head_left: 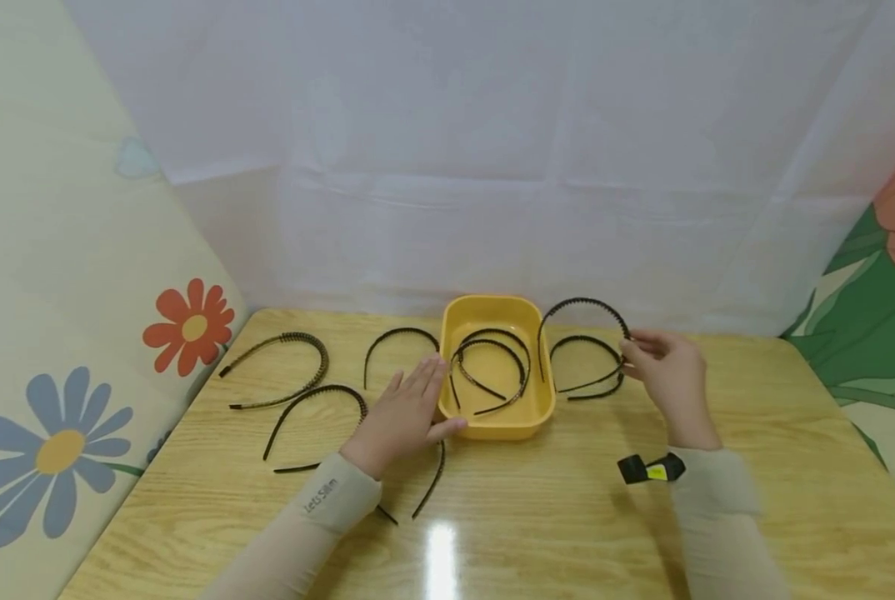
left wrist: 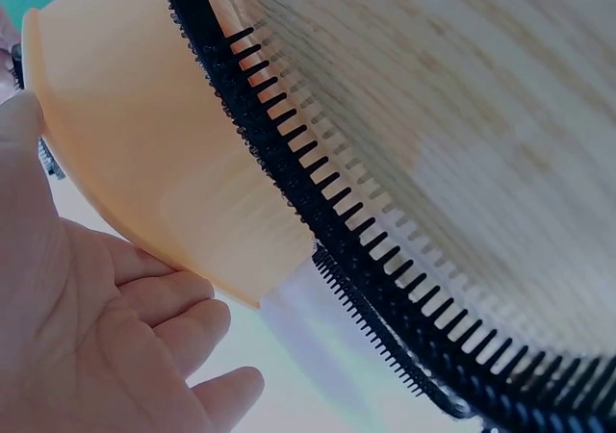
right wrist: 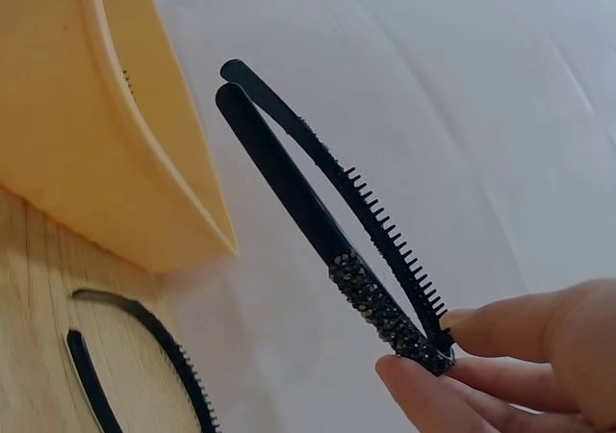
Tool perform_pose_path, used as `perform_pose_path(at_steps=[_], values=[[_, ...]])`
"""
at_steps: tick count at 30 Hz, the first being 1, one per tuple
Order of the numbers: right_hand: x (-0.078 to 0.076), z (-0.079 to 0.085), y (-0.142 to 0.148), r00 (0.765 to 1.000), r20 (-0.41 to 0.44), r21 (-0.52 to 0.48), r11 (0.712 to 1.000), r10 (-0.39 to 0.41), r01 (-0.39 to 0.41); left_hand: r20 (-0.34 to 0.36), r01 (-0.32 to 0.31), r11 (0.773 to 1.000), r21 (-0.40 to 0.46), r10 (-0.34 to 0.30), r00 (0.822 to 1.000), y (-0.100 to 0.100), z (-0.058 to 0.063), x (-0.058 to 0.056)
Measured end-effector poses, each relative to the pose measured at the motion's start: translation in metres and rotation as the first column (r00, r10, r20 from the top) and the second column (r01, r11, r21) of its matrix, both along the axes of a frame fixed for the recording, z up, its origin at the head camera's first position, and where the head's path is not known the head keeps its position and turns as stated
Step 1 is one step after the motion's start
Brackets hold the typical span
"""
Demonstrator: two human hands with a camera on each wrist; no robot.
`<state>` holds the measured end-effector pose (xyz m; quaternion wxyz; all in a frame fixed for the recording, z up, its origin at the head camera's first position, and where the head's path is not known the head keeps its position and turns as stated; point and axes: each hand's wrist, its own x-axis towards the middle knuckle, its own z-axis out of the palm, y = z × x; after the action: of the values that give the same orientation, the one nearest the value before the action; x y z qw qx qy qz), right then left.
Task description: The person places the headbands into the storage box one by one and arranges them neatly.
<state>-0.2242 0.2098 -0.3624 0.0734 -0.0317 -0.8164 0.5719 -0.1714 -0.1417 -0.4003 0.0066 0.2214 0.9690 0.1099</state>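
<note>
At the left edge of the head view, we see a blue flower [head_left: 61, 454] and, up to its right, a red flower [head_left: 194, 327]. Next, left of centre on the wooden bench [head_left: 552, 517], we have a gold-toned headband [head_left: 324, 367], with a black headband [head_left: 342, 389] just beside it, toward the bottom of the frame. Further right, a rear headband [head_left: 402, 331] lies just beyond the left hand [head_left: 402, 417], and the legs of a half-hidden headband [head_left: 440, 467] show below that hand. Its fingers are extended, resting on the left rim of the yellow box [head_left: 496, 432] at centre. We count at least two headbands [head_left: 526, 375] inside, to the right of those fingers. Right of the box, we see a low headband [head_left: 586, 338] on the bench. Above it, right of centre, the right hand [head_left: 668, 375] pinches a held headband [head_left: 582, 301] between thumb and fingers. From the right wrist view, we make out dark stones on its band, its ends toward the box.
</note>
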Motion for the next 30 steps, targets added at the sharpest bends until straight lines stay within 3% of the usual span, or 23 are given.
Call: perform_pose_path(at_steps=[20, 30], values=[[-0.008, -0.011, -0.054, 0.995, -0.096, -0.064, 0.997, 0.034, -0.040, -0.019, -0.012, 1.000, -0.010, 0.012, 1.000, 0.000, 0.000, 0.002], [-0.012, -0.019, -0.075, 0.989, -0.138, -0.007, 0.998, 0.055, -0.056, -0.012, -0.013, 1.000, -0.014, 0.013, 1.000, 0.002, 0.000, 0.001]])
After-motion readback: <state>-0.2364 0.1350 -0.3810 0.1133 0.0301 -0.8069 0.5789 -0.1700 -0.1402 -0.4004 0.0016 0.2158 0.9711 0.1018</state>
